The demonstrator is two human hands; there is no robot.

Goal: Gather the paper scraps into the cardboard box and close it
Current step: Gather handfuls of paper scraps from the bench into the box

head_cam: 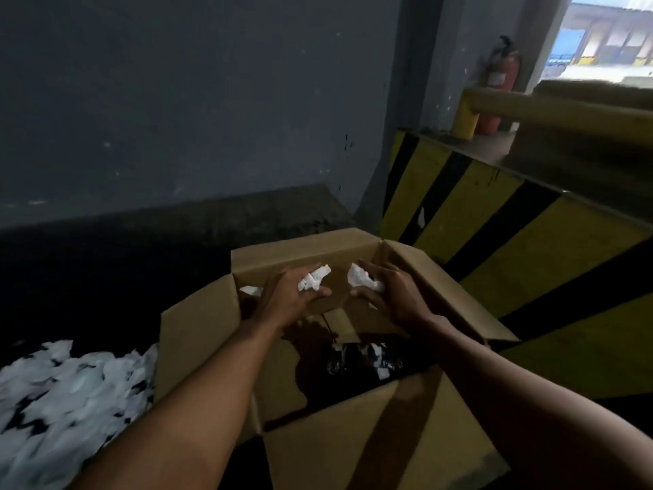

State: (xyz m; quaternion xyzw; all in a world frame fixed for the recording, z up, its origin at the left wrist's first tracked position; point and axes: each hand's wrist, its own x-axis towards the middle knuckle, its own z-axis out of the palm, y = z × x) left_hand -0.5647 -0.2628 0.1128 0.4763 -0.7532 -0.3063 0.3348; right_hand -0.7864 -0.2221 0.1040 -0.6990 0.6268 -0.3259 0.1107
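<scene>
Left hand (290, 298), right hand (395, 296) each clutch crumpled scraps (314, 277) over open cardboard box (198, 348), likely for dropping | scrap pile (70, 390) at 8 o'clock

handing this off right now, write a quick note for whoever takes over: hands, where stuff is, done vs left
Left hand: grips a crumpled white scrap over the open cardboard box.
Right hand: grips a second scrap, also over the box.
In the box: a few loose scraps at the bottom.
Left of the box: a big pile of scraps, not yet gathered.
Done: a little paper is in.
Left: drop these two, gather the pile, fold the flaps shut.
</scene>
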